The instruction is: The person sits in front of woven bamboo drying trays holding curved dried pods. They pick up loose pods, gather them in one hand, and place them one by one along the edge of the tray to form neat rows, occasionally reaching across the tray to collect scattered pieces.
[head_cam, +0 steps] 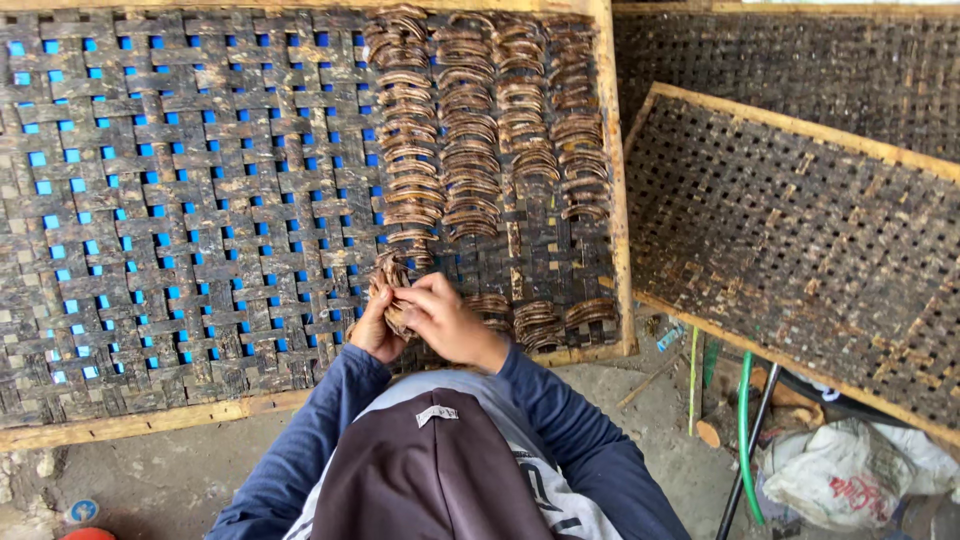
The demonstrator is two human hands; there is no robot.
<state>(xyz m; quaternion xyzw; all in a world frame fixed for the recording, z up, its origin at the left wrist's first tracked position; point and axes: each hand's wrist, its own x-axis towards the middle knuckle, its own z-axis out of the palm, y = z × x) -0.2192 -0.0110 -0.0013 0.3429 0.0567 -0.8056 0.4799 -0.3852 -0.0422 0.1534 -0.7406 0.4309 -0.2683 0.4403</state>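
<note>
Looking down from a head camera, a small round blue disc [84, 510] lies on the grey concrete ground at lower left. Above it, a large woven drying rack [180, 220] of dark, rough interlaced strips sits in a pale wooden frame, with blue showing through its square gaps. At its near edge the left hand [375, 325] and right hand [445, 318] meet, both closed around a bundle of thin, curved brown strips [390, 285] held just over the weave. Beyond the hands, four columns of laid-out curved strips [470, 130] cover the rack's right part. Further right, a second woven rack [800, 240] leans tilted, and a crumpled white sack with red print [845, 470] lies below it beside a green hose [745, 440].
</note>
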